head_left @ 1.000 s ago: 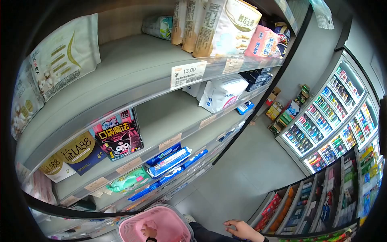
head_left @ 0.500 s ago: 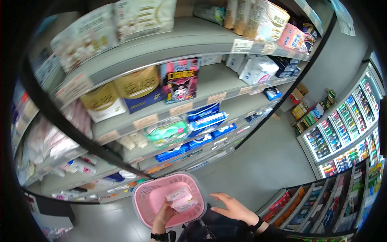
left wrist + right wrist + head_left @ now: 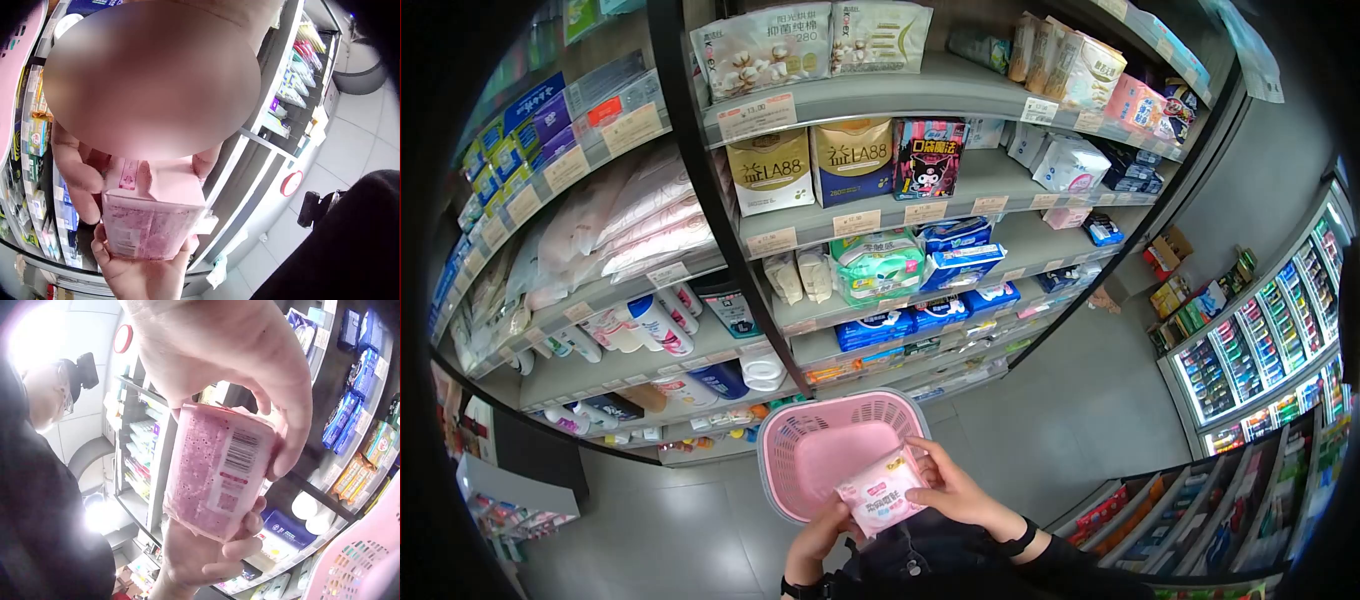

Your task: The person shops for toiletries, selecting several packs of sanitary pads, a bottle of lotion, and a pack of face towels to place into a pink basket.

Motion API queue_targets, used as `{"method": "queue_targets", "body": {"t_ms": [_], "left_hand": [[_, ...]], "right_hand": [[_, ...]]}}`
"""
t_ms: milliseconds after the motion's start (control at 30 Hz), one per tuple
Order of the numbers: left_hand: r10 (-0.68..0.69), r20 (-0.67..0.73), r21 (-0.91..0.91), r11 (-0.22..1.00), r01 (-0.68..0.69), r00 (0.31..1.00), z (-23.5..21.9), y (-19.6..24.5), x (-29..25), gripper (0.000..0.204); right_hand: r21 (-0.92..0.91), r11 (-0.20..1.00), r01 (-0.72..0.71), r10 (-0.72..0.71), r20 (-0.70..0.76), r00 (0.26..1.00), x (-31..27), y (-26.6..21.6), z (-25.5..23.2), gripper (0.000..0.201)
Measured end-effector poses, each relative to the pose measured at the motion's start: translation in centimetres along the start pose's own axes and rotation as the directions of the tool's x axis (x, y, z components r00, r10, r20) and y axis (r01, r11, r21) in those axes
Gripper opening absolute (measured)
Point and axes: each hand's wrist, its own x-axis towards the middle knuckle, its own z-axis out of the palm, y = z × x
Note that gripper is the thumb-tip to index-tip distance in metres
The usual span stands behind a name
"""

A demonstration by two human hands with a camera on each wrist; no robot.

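A pink-and-white plastic-wrapped packet (image 3: 882, 495) is held between both hands above the near rim of a pink basket (image 3: 820, 455). My left hand (image 3: 820, 535) grips the packet's lower left side. At the opposite end, my right hand (image 3: 955, 490) pinches it, thumb on the printed front. A barcode marks one face of the packet (image 3: 200, 462) in the right wrist view. Fingers of both hands curl round the packet (image 3: 147, 231) in the left wrist view, where a blurred patch hides much of the nearer hand.
Shelves of packaged goods rise ahead, with boxes marked LA88 (image 3: 852, 160) and a green packet (image 3: 878, 268). Pink bagged goods (image 3: 650, 215) fill the left shelf. Drinks fridges (image 3: 1270, 330) stand at the right, beyond grey floor (image 3: 1050, 400). A low rack (image 3: 1180, 510) borders the right side.
The left hand has lifted the packet from inside the basket toward the body. My right hand, earlier apart from it, has come in and taken hold. The head view has swung left.
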Motion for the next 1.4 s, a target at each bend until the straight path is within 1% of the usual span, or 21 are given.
{"method": "queue_targets", "body": {"t_ms": [33, 67, 167, 267, 333, 367, 433, 500, 533, 600, 667, 700, 800, 900, 967, 1033, 1100, 1167, 1233, 1300, 1400], "left_hand": [[0.07, -0.105, 0.167, 0.985, -0.052, 0.992, 0.5, -0.2, -0.2, 0.057], [0.072, -0.1, 0.17, 0.984, -0.054, 0.992, 0.9, -0.2, -0.3, 0.057], [0.093, -0.109, 0.094, 0.992, -0.083, 0.99, 2.2, 0.6, -0.4, 0.053], [0.075, -0.072, -0.004, 0.997, -0.075, 0.995, 3.8, 1.5, -0.2, 0.055], [0.11, -0.165, 0.037, 0.994, -0.105, 0.98, 4.9, 1.7, 0.2, 0.056], [0.113, -0.163, 0.04, 0.993, -0.108, 0.98, 5.2, 1.7, 0.2, 0.056], [0.112, -0.06, -0.054, 0.992, -0.115, 0.992, 5.7, 1.7, 0.4, 0.061], [0.167, -0.04, -0.072, 0.983, -0.169, 0.985, 6.0, 0.9, 0.8, 0.063], [0.219, -0.023, -0.098, 0.971, -0.22, 0.976, 6.2, 0.4, 1.1, 0.066], [0.228, -0.069, -0.153, 0.959, -0.236, 0.971, 6.7, -0.2, 1.9, 0.07], [0.212, -0.19, -0.231, 0.939, -0.253, 0.959, 7.4, -0.8, 2.8, 0.074], [0.217, -0.181, -0.224, 0.941, -0.255, 0.959, 7.7, -1.2, 3.2, 0.074], [0.148, -0.144, -0.313, 0.931, -0.188, 0.978, 10.3, -1.6, 5.7, 0.065], [0.124, -0.219, -0.194, 0.967, -0.167, 0.968, 13.0, -4.3, 10.3, 0.062], [0.105, -0.187, -0.191, 0.971, -0.141, 0.977, 15.5, -6.1, 13.4, 0.06], [0.044, -0.2, -0.122, 0.99, -0.07, 0.979, 17.8, -8.1, 16.5, 0.061], [0.073, -0.169, -0.119, 0.988, -0.094, 0.983, 20.5, -9.1, 19.1, 0.059], [0.011, 0.056, -0.056, 0.998, -0.008, 0.998, 24.3, -8.0, 20.3, 0.055], [0.03, -0.007, 0.003, 1.0, -0.03, 1.0, 28.4, -7.7, 21.9, 0.056], [-0.022, 0.027, 0.216, 0.976, 0.015, 0.999, 30.2, -8.1, 23.2, 0.062], [-0.071, 0.03, 0.315, 0.947, 0.058, 0.997, 32.3, -8.4, 25.0, 0.061]], "right_hand": [[0.036, 0.998, -0.046, 0.047, -0.026, 0.999, -0.3, 0.1, 0.2, 0.079], [0.034, 0.999, -0.042, 0.043, -0.031, 0.999, -0.5, 0.1, 0.4, 0.079], [0.086, 0.996, -0.035, 0.04, -0.058, 0.997, -1.2, 0.2, 0.8, 0.079], [-0.013, 0.998, 0.066, -0.067, -0.176, 0.982, -1.9, -0.1, 1.1, 0.079], [-0.316, 0.939, 0.137, -0.234, -0.29, 0.928, -2.6, -2.0, 1.7, 0.079], [-0.317, 0.938, 0.141, -0.238, -0.29, 0.927, -2.9, -2.5, 1.9, 0.079], [-0.585, 0.793, 0.171, -0.382, -0.259, 0.887, -3.3, -3.2, 2.2, 0.079], [-0.609, 0.762, 0.221, -0.436, -0.229, 0.87, -3.7, -3.6, 1.8, 0.076], [-0.65, 0.693, 0.313, -0.504, -0.126, 0.854, -3.8, -3.9, 1.5, 0.074], [-0.663, 0.599, 0.449, -0.581, 0.026, 0.813, -4.1, -4.0, 0.2, 0.069], [-0.589, 0.635, 0.5, -0.597, 0.035, 0.801, -5.0, -3.3, -1.4, 0.068], [-0.51, 0.667, 0.542, -0.608, 0.047, 0.793, -5.4, -2.9, -2.4, 0.067], [-0.537, 0.669, 0.515, -0.592, 0.035, 0.805, -7.0, -2.8, -6.0, 0.068], [-0.612, 0.631, 0.477, -0.571, 0.051, 0.819, -8.8, -2.8, -11.0, 0.071], [-0.636, 0.673, 0.377, -0.519, -0.042, 0.854, -10.4, -3.3, -14.4, 0.07], [-0.615, 0.707, 0.348, -0.488, -0.068, 0.87, -11.6, -2.9, -18.1, 0.071], [-0.509, 0.844, 0.171, -0.309, -0.202, 0.929, -12.9, -2.3, -21.9, 0.077], [-0.377, 0.902, 0.211, -0.325, -0.267, 0.907, -13.9, -1.0, -25.8, 0.077], [-0.23, 0.941, 0.247, -0.316, -0.34, 0.886, -14.9, -0.3, -28.9, 0.078], [0.128, 0.942, 0.309, -0.244, -0.369, 0.897, -15.7, -0.4, -31.5, 0.074], [0.2, 0.94, 0.278, -0.193, -0.36, 0.913, -17.2, -0.8, -34.3, 0.064]]}}
